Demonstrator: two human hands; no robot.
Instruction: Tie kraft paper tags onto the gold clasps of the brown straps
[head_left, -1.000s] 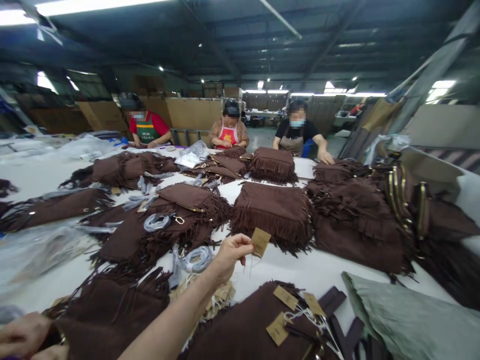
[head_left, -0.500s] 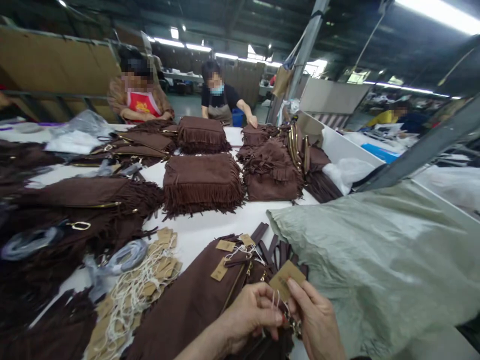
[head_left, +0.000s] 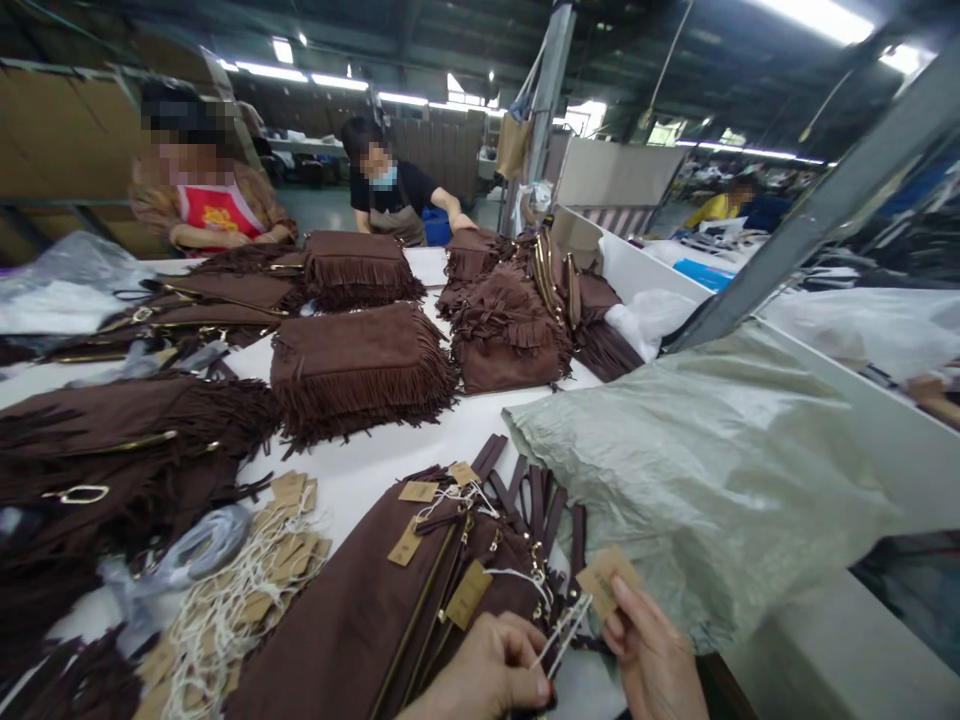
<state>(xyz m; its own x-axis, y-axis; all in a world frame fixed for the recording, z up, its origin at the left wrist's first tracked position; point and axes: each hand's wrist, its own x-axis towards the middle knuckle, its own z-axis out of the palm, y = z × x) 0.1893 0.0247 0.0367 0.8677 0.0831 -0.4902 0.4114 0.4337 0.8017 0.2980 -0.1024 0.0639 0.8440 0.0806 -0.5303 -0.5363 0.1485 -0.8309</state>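
Between the thumb and fingers of my right hand [head_left: 656, 645] is a tan paper hang tag [head_left: 609, 580]. Its white string [head_left: 568, 630] stretches down to my left hand [head_left: 491, 665], whose fingers pinch the string near a dark bag part that I cannot make out clearly. Under and beside my left hand lies a stack of brown zippered bags [head_left: 337, 600] with gold hardware. Another tan tag [head_left: 469, 594] rests on the bags just above my left hand, and several more tagged strings lie at their far end, near the brown straps [head_left: 536, 500].
Loose tags with tangled white strings [head_left: 225, 610] lie left of the bags. Fringed brown bags [head_left: 360, 370] stand in piles farther back. A grey-green plastic sheet [head_left: 697, 480] covers the right side. Two co-workers [head_left: 210, 210] are across the table; one co-worker's hand [head_left: 461, 222] touches a pile.
My view has swung to the right. My right hand has drawn its tag away from my left hand, and the string now runs straight between them. Another tag shows on the bags.
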